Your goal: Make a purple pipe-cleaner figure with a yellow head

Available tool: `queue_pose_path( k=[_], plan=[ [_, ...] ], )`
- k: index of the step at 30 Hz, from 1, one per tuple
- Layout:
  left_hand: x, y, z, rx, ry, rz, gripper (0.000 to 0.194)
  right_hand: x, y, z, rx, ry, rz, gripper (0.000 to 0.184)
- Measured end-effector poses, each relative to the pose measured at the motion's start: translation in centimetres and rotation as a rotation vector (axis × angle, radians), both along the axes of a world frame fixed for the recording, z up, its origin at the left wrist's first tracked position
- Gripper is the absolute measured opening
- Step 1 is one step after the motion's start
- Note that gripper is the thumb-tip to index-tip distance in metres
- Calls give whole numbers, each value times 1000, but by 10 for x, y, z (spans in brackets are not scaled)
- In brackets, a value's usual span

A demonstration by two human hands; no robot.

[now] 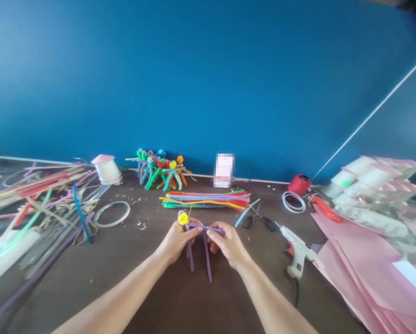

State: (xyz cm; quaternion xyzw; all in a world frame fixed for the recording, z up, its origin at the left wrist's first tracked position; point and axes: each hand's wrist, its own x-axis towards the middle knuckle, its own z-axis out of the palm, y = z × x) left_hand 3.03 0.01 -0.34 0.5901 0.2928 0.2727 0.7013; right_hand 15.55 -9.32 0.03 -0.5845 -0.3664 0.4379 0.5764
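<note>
Both hands pinch the purple pipe-cleaner figure, lying between them (apparently mid-body).

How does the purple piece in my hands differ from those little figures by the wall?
The purple piece is held between both hands, while the figures stand on the table. The piece is mostly purple with yellow on one end; the figures mix greens, blues, reds and orange. Both look made of thin, bendy stems.
</note>
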Motion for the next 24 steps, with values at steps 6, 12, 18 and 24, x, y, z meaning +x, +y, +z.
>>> queue_pose_path(
  k=[6, 12, 18, 24],
  plan=[
    [-1, 0, -1, 3, 24, -23, 25, 0, -1, 5, -19, -19, 10, 16],
    [-4, 1, 3, -71, -28, -70, 36, 1, 0, 5, -17, 106, -22, 18],
    [-5, 1, 4, -210, -145, -113, 38, 5, 2, 0, 11, 281, -73, 24],
    [-5, 5, -2, -262, -191, -130, 41, 4, 2, -1, 17, 299, -72, 26]
  ],
)
